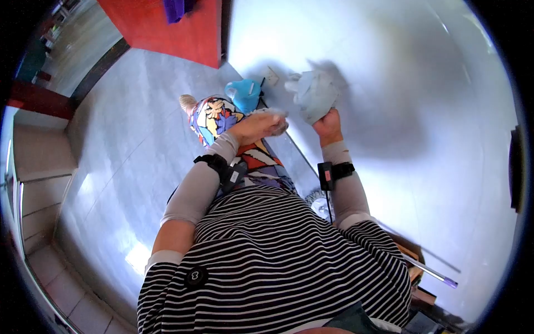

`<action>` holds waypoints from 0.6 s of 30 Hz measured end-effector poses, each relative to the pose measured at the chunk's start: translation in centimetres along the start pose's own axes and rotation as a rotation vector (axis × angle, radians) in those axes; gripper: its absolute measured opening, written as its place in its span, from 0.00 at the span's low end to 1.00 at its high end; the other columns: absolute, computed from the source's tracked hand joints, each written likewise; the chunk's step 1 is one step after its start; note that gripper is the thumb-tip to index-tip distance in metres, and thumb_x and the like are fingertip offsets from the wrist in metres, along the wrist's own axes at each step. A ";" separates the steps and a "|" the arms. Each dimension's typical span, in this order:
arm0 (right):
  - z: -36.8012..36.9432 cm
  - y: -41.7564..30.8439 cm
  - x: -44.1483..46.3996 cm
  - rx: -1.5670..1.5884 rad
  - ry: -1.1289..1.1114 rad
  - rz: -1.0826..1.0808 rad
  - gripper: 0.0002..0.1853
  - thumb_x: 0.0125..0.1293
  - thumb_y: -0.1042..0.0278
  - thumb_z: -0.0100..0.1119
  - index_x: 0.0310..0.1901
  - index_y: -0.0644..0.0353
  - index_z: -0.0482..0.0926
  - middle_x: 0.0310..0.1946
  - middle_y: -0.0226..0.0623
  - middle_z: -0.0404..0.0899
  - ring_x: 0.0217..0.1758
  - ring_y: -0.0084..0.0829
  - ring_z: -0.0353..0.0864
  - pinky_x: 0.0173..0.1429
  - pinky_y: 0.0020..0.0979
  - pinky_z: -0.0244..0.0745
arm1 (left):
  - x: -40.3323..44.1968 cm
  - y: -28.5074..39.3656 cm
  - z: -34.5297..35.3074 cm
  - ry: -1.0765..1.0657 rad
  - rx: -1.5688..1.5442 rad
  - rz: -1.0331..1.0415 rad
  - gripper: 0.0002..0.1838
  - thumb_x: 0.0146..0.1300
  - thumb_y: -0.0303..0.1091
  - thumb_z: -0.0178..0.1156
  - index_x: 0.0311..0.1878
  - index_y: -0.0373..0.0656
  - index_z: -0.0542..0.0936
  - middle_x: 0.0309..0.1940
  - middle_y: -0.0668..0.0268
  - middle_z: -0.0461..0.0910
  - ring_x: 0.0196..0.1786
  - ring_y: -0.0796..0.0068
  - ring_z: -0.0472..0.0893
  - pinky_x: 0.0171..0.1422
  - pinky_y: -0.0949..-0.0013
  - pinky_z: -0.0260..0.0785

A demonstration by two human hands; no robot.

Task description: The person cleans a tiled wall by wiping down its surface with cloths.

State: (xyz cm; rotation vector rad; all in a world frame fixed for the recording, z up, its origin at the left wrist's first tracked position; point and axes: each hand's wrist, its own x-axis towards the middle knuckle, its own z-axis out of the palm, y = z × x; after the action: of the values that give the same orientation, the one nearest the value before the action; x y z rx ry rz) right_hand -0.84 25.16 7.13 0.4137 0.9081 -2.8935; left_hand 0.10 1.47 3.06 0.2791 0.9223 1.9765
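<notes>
Left hand (257, 127): forward of the torso, left of centre, above the patterned trousers (266, 157). Fingers curled inward around a grey-white wad (279, 127) that protrudes at the fingertip end; grip closed, wad material unclear.

Right hand (329, 128): farther right, raised in front of the white wall (400, 183). Grasping the near end of a pale grey cloth (314, 96), crumpled, bulk extending beyond the hand to the far left. Fingers partly hidden by the cloth, so the exact spread of each cannot be read. Cloth shadow falls on the wall to its right; contact between cloth and wall cannot be told. The two hands are apart, wad and cloth likewise.

Just beyond the left hand: light-blue plastic item (243, 93), kind uncertain, near the foot of the wall. A socket plate (271, 76) sits on the wall between it and the cloth. Farther left, a red door panel (167, 30) with purple fabric (177, 10) at its far edge. Grey floor (119, 145) spreads left of the body.

Both forearms in pale sleeves, a black strapped device on each: left device (230, 174), right device (328, 176). Striped shirt (278, 250) fills the near centre. Near right: a pole (428, 270) with a purple tip, beside wooden pieces at the wall.
</notes>
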 end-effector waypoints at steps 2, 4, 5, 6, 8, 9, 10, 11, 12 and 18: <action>1.4 1.6 -0.9 -0.148 -0.137 0.122 0.20 0.71 0.61 0.45 0.60 0.61 0.68 0.59 0.40 0.71 0.58 0.38 0.74 0.63 0.41 0.71 | -0.2 0.1 -0.1 0.000 0.028 0.021 0.39 0.63 0.56 0.57 0.70 0.42 0.58 0.65 0.59 0.63 0.66 0.64 0.64 0.70 0.62 0.57; 1.0 3.3 -0.8 -0.309 -0.236 0.138 0.19 0.71 0.64 0.46 0.60 0.61 0.68 0.59 0.39 0.72 0.57 0.36 0.75 0.61 0.39 0.72 | -0.6 -0.1 -0.2 0.099 -0.052 0.096 0.39 0.64 0.56 0.56 0.69 0.42 0.58 0.64 0.57 0.64 0.68 0.62 0.63 0.72 0.59 0.55; 0.7 4.0 -0.7 -0.474 -0.333 0.138 0.19 0.70 0.66 0.48 0.61 0.61 0.68 0.58 0.38 0.72 0.56 0.33 0.76 0.59 0.36 0.74 | -0.2 -0.9 -0.9 0.243 -0.169 0.079 0.38 0.64 0.57 0.56 0.68 0.43 0.58 0.64 0.59 0.64 0.66 0.63 0.64 0.70 0.57 0.57; 0.3 4.7 -0.7 -0.468 -0.337 0.148 0.19 0.70 0.66 0.48 0.61 0.61 0.68 0.58 0.38 0.72 0.56 0.33 0.76 0.59 0.36 0.74 | -0.1 -1.3 -1.3 0.256 -0.170 0.078 0.38 0.64 0.57 0.56 0.68 0.43 0.58 0.64 0.59 0.64 0.66 0.63 0.64 0.70 0.57 0.57; -0.3 5.3 -0.7 -0.687 -0.264 0.091 0.19 0.66 0.72 0.50 0.59 0.62 0.69 0.55 0.37 0.74 0.52 0.29 0.77 0.55 0.32 0.74 | -0.8 0.7 0.3 0.238 -0.212 0.058 0.37 0.63 0.56 0.57 0.67 0.44 0.60 0.63 0.62 0.66 0.64 0.64 0.67 0.69 0.58 0.59; -0.3 5.0 -0.7 -0.683 -0.264 0.092 0.19 0.66 0.72 0.50 0.59 0.62 0.69 0.55 0.37 0.74 0.52 0.29 0.77 0.55 0.32 0.74 | -1.0 1.3 0.9 0.272 -0.236 0.067 0.33 0.65 0.52 0.57 0.65 0.41 0.61 0.61 0.61 0.68 0.60 0.64 0.71 0.64 0.57 0.66; 0.4 4.3 -0.9 -0.861 -0.326 -0.053 0.20 0.64 0.72 0.52 0.59 0.62 0.69 0.55 0.38 0.73 0.54 0.30 0.76 0.57 0.32 0.73 | -0.8 1.0 0.7 0.273 -0.235 0.064 0.33 0.65 0.52 0.57 0.65 0.41 0.61 0.61 0.61 0.68 0.60 0.64 0.71 0.64 0.57 0.66; 0.6 4.0 -1.0 -0.949 -0.358 -0.127 0.21 0.63 0.72 0.52 0.59 0.62 0.69 0.55 0.38 0.73 0.55 0.31 0.75 0.58 0.32 0.72 | -0.6 0.8 0.5 0.331 -0.247 0.093 0.33 0.64 0.52 0.58 0.64 0.41 0.62 0.60 0.61 0.69 0.60 0.64 0.71 0.64 0.58 0.66; 0.9 3.7 -1.0 -1.037 -0.384 -0.204 0.22 0.62 0.73 0.53 0.58 0.63 0.69 0.55 0.38 0.73 0.55 0.31 0.75 0.58 0.32 0.71 | -0.3 0.5 0.3 0.388 -0.260 0.122 0.33 0.63 0.53 0.58 0.64 0.42 0.62 0.60 0.61 0.69 0.60 0.65 0.71 0.64 0.59 0.66; 7.1 4.2 -3.8 -1.469 -0.236 -0.841 0.23 0.57 0.65 0.60 0.55 0.59 0.72 0.59 0.45 0.66 0.66 0.44 0.64 0.68 0.43 0.58 | 0.3 -0.4 -0.8 0.579 -0.218 0.068 0.40 0.54 0.56 0.67 0.62 0.42 0.63 0.57 0.62 0.71 0.59 0.67 0.71 0.62 0.63 0.66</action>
State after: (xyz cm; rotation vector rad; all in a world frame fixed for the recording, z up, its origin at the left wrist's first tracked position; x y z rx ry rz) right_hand 1.81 17.64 11.51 -0.5306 3.0993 -1.6599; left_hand -0.22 1.43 2.15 -0.4137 1.0444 2.2432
